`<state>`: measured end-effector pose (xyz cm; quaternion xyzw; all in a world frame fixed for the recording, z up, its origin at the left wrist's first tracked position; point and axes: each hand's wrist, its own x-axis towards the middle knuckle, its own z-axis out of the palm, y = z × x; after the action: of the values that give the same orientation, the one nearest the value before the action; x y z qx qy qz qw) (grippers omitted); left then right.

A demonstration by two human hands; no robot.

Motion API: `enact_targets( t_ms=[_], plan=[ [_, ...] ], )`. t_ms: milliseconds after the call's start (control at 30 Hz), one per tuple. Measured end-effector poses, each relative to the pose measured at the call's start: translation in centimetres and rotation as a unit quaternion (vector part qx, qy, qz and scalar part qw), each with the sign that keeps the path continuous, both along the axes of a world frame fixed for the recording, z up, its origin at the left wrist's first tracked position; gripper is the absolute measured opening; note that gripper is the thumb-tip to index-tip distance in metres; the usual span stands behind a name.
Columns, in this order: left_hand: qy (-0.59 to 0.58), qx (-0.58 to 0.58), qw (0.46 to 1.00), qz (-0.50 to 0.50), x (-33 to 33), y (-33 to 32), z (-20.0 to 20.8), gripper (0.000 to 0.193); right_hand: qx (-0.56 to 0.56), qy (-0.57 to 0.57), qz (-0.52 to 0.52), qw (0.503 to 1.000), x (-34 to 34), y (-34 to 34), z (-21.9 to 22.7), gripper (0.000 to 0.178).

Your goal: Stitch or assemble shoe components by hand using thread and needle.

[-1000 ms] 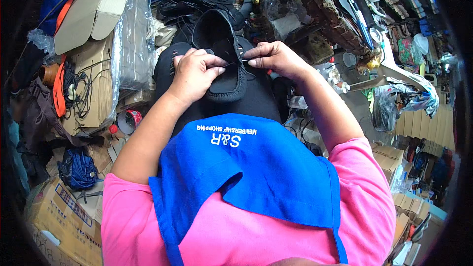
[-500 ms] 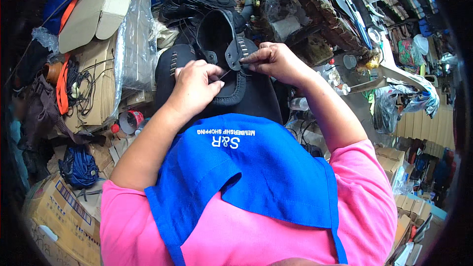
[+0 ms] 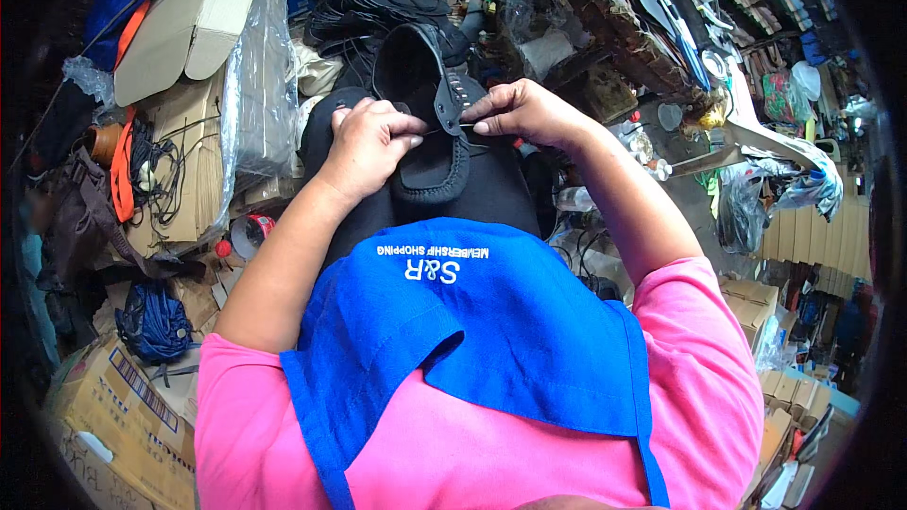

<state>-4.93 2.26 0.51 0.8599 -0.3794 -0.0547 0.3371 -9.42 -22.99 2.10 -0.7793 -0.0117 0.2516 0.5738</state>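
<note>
Two narrow pinches: left grip point(image 3: 365, 144), right grip point(image 3: 525, 115); contents unclear. I see shoe point(image 3: 431, 192) turned, edge point(image 3: 463, 157) likely handier.

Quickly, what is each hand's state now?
Left hand: pinched closed at the black shoe; anything held is too small to tell.
Right hand: pinched closed beside the shoe; anything held unclear.

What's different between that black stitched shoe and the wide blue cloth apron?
The black stitched shoe is dark; the blue cloth apron is vivid, with white lettering. The shoe looks smaller, while the apron spreads wider. The shoe has a hollow, open shape; the apron drapes with a curled fold.
</note>
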Motion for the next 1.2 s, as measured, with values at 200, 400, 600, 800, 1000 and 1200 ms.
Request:
enact_targets(
  t_ms=[200,400,600,800,1000,1200],
  plan=[
    [-0.025,-0.014,1.000,-0.012,0.1,0.3,-0.8,0.014,-0.052,-0.110,0.056,0.991,0.1,-0.6,-0.3,0.024],
    [-0.002,-0.019,1.000,-0.010,0.2,-0.3,-1.2,0.012,-0.020,-0.046,0.042,0.998,0.6,-0.5,-0.8,0.026],
    [-0.040,-0.032,0.999,-0.017,0.9,-0.9,0.3,0.008,-0.022,-0.009,0.021,0.999,0.5,0.3,0.6,0.027],
    [-0.067,-0.017,0.997,0.022,-1.3,0.0,1.2,0.013,-0.096,-0.065,0.004,0.993,-1.0,0.9,1.2,0.027],
    [0.069,-0.037,0.993,0.087,-1.4,-0.7,-0.4,0.016,0.037,0.037,-0.057,0.997,-0.7,1.0,-0.4,0.033],
    [0.126,-0.087,0.982,0.109,-1.1,-2.5,-0.7,0.013,0.085,0.031,-0.064,0.994,-0.6,1.3,-0.4,0.030]
  ],
)
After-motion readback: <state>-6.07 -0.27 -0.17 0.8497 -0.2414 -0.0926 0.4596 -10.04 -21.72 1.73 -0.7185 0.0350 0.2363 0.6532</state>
